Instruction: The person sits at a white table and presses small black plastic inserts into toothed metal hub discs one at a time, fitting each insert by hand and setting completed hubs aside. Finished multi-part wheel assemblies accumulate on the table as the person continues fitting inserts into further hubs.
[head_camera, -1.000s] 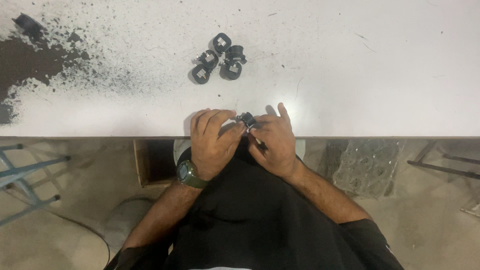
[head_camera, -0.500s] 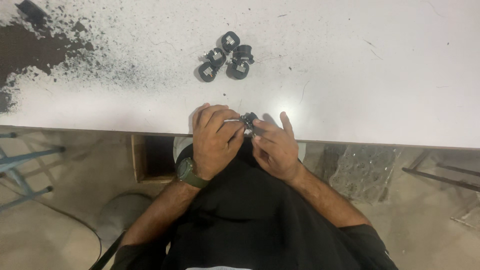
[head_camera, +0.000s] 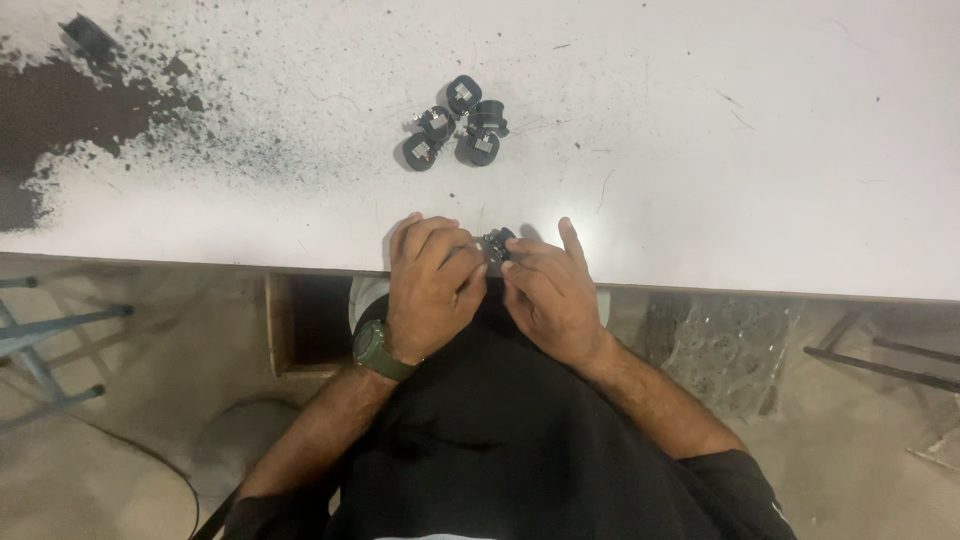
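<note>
Pinching from both sides at the counter (head_camera: 760, 220) edge, the left hand (head_camera: 430, 285) and right hand (head_camera: 548, 295) share a tight grip on a small black part (head_camera: 496, 245); four similar black parts (head_camera: 455, 125) lie well beyond, with bare white surface stretching right

A cluster of four small black round parts (head_camera: 455, 124) is lying far on the white worktable (head_camera: 760, 160). A dark powder stain (head_camera: 60, 110) is spreading at the far left.

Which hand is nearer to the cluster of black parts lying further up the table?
Left. The left hand sits almost straight below the cluster, at the table edge. The right hand is lower and off to the right.
</note>
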